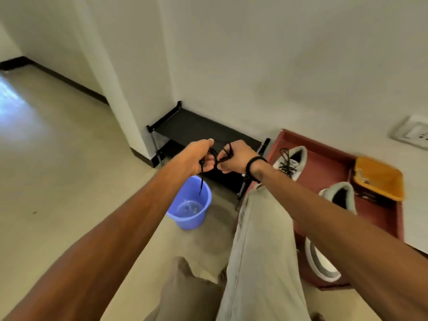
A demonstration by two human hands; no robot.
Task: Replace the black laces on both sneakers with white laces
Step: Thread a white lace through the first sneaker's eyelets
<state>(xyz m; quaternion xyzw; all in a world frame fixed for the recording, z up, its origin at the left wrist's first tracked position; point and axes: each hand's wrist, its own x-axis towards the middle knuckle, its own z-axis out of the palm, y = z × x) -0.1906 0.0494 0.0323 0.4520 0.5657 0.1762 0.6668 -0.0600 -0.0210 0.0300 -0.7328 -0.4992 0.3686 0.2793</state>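
A person seated on the floor holds a removed black lace [216,156] at arm's length, the left hand [201,158] curled round its coils and the right hand [231,158] pinching a loop of it, one tagged end dangling over a blue bucket [192,205] that holds a little water. On a red tray [324,167] to the right, the far sneaker [290,162] keeps its black lace, while the near sneaker [338,200] shows an open, unlaced throat; no white laces can be made out, though a yellow bin [379,179] on the tray's far corner may hold them. The step in hand looks like bundling the freed lace, and it would go best by winding steady turns with the right hand while the left keeps the coil tight, then tucking in the hanging tip so it stays out of the water. Open floor lies to the left, while a black shoe rack [196,130] against the wall just beyond the hands, the bucket rim below them and the person's outstretched leg [261,228] hem in the working space
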